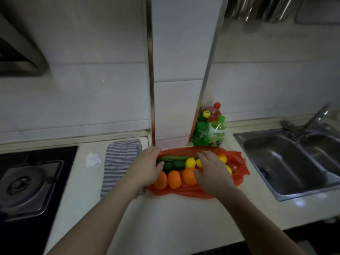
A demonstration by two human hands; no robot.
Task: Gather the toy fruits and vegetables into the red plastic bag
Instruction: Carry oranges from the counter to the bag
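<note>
A pale counter point(184, 214) runs under a tiled wall point(92, 89), with a stove point(27, 183) beyond the left hand point(145, 168) and a sink point(294, 159) beyond the right hand point(211, 172). Between and under both hands lies the red bag point(241, 173), spread flat, bearing oranges point(173, 179), lemons point(190, 162), dark avocados point(178, 164) and a cucumber point(173, 158). Both hands rest open, fingers spread on the fruit; neither clearly grips anything.
</note>
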